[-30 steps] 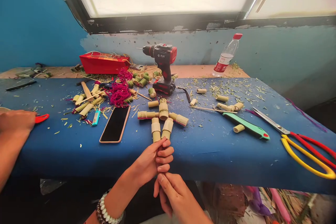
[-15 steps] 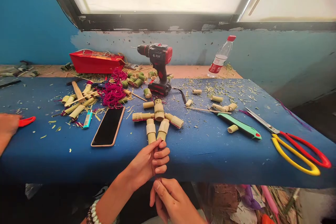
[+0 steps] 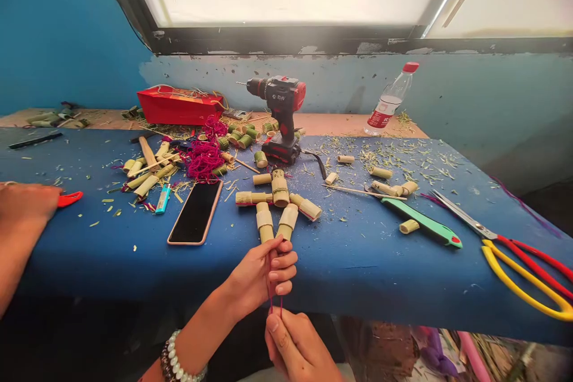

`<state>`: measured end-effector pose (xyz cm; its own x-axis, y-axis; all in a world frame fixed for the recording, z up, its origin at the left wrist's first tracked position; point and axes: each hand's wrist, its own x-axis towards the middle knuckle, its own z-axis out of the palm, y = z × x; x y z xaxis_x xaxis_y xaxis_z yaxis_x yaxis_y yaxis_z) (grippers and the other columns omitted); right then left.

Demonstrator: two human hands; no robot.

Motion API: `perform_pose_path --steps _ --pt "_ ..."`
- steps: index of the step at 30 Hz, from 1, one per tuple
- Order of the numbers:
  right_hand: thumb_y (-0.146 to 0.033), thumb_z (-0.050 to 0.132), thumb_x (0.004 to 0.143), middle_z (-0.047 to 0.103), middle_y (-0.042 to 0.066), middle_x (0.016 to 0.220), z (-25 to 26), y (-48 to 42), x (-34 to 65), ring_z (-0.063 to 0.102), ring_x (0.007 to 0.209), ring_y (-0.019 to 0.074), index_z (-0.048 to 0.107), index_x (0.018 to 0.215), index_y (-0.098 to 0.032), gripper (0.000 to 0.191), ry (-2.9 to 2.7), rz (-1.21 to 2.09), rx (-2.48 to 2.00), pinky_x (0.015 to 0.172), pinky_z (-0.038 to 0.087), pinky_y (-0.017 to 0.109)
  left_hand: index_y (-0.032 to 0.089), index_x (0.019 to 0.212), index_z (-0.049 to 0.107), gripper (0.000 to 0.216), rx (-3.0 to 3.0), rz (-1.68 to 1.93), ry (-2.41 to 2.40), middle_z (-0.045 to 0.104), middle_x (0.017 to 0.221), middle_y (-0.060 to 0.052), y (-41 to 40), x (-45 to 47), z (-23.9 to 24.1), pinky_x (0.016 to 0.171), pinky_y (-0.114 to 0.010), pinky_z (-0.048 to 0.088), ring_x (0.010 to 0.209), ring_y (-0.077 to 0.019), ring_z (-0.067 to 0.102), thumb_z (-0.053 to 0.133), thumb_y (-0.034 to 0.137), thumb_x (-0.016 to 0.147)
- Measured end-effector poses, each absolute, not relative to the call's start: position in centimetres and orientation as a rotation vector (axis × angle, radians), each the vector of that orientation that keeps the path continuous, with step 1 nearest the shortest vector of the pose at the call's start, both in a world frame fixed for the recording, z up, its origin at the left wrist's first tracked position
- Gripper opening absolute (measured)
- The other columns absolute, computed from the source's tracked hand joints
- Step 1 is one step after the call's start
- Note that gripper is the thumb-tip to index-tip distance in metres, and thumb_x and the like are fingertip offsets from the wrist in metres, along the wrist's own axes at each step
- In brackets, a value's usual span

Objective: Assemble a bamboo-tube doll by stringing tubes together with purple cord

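Nearest, the right hand (image 3: 295, 346) presses its fingers together on the lower ends of a red thread (image 3: 270, 297). Just above it, at the near edge of the blue surface (image 3: 358, 256), the left hand (image 3: 262, 271) pinches the same thread with curled fingers, right at the feet of a bamboo figure (image 3: 278, 200). The figure lies flat on the surface. A phone (image 3: 196, 212) lies to its left, with a green-handled knife (image 3: 421, 221) and scissors (image 3: 523, 262) to its right. Another person's hand (image 3: 22, 209) rests at the far left. A drill (image 3: 282, 113) and a bottle (image 3: 388, 98) stand farther back.
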<state>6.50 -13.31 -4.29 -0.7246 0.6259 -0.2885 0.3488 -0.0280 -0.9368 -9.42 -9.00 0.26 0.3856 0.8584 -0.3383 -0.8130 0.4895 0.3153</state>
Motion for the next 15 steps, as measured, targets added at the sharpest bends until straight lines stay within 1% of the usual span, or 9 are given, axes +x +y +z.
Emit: perform_pose_path --steps 2,5,7,9,12,15 --pt "-0.085 0.015 0.099 0.057 0.005 0.074 -4.9 -13.8 6.5 0.047 0.075 0.0173 0.056 0.074 -0.020 0.082 -1.933 1.761 -1.051 0.075 0.038 0.030 0.016 0.084 0.054 0.029 0.112 1.067 0.496 0.036 0.060 0.010 -9.0 -9.4 0.2 0.047 -0.018 0.042 0.046 -0.0047 0.029 0.078 0.033 0.089" --pt "-0.076 0.022 0.105 0.055 0.004 0.073 -5.0 -14.1 6.7 0.046 0.074 0.0162 0.054 0.071 -0.020 0.073 -1.855 1.732 -1.036 0.076 0.037 0.029 0.016 0.085 0.057 0.023 0.130 1.067 0.509 0.039 0.060 0.009 -9.0 -9.5 0.0 0.056 -0.022 0.051 0.050 -0.0073 0.041 0.072 0.032 0.092" --pt "-0.074 0.028 0.106 0.053 0.003 0.073 -4.7 -14.1 6.8 0.045 0.074 0.0158 0.053 0.072 -0.020 0.069 -1.808 1.772 -1.034 0.076 0.038 0.029 0.016 0.087 0.059 0.019 0.147 1.064 0.523 0.043 0.061 0.007 -9.0 -9.5 -0.1 0.064 -0.027 0.055 0.055 -0.0102 0.050 0.069 0.031 0.092" --pt "-0.076 0.032 0.104 0.049 0.002 0.069 -4.4 -14.0 6.8 0.042 0.069 0.0147 0.048 0.071 -0.020 0.067 -1.709 1.837 -1.033 0.071 0.038 0.029 0.016 0.088 0.061 0.018 0.163 1.064 0.535 0.047 0.062 0.005 -9.2 -9.6 -0.1 0.071 -0.031 0.057 0.060 -0.0129 0.057 0.067 0.032 0.093" --pt "-0.082 0.030 0.101 0.041 0.000 0.061 -4.5 -13.9 6.7 0.035 0.060 0.0128 0.040 0.065 -0.021 0.071 -1.598 1.923 -0.978 0.061 0.033 0.028 0.015 0.091 0.064 0.024 0.176 1.076 0.554 0.053 0.064 0.003 -10.0 -9.6 -0.2 0.077 -0.034 0.058 0.066 -0.0162 0.063 0.066 0.038 0.093" --pt "-0.084 0.028 0.100 0.036 -0.001 0.057 -5.1 -13.9 6.8 0.031 0.056 0.0119 0.036 0.060 -0.022 0.075 -1.584 1.923 -0.932 0.056 0.029 0.029 0.013 0.097 0.065 0.038 0.138 1.134 0.544 0.056 0.068 0.001 -11.1 -9.2 -0.4 0.082 -0.036 0.057 0.071 -0.0184 0.065 0.062 0.051 0.094"
